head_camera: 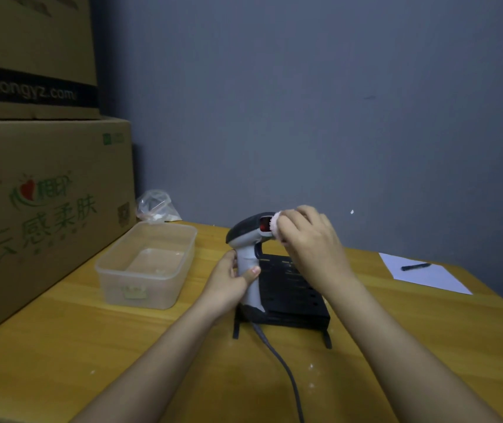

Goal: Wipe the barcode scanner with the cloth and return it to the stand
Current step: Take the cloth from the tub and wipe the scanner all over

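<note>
The barcode scanner (244,236), grey and white with a dark head and a red window, stands upright at the middle of the wooden table. My left hand (229,282) grips its white handle. My right hand (308,236) holds a small pink cloth (274,225) bunched against the red window at the scanner's front. Just behind and to the right of the handle lies the black stand (293,297), flat on the table. A grey cable (277,358) runs from the handle's base toward me.
A clear plastic tub (148,265) sits to the left of the scanner. Stacked cardboard boxes (39,209) fill the left side, with a plastic bag (155,206) behind the tub. A white sheet (424,274) with a black pen (415,266) lies at the right.
</note>
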Action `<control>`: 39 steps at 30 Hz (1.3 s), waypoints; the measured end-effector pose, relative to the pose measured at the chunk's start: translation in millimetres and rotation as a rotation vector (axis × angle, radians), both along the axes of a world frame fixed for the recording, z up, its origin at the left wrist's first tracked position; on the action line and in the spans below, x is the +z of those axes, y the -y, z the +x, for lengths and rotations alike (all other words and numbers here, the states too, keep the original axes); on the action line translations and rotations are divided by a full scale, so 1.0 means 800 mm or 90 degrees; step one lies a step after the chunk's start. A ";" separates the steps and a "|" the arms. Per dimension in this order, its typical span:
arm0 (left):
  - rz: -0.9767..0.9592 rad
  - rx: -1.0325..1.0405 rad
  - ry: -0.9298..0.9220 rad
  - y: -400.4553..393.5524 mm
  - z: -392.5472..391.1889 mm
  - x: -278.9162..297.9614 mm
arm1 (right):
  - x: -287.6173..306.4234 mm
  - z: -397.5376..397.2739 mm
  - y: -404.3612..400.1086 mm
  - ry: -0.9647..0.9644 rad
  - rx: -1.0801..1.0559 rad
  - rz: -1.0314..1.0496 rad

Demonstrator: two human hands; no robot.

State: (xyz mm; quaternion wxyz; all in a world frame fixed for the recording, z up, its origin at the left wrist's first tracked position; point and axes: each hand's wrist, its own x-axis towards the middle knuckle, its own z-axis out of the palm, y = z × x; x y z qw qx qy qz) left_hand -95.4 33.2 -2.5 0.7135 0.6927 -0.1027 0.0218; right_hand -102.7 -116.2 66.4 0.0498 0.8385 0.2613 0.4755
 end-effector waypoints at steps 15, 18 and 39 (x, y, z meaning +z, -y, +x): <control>0.108 0.040 0.052 -0.006 0.004 0.007 | 0.057 -0.022 -0.004 -0.476 0.216 0.441; 0.105 0.036 0.052 -0.001 0.004 0.008 | 0.038 -0.022 -0.018 -0.303 0.222 0.481; 0.021 0.009 0.030 -0.004 -0.003 0.005 | 0.023 -0.012 -0.003 -0.177 0.066 0.295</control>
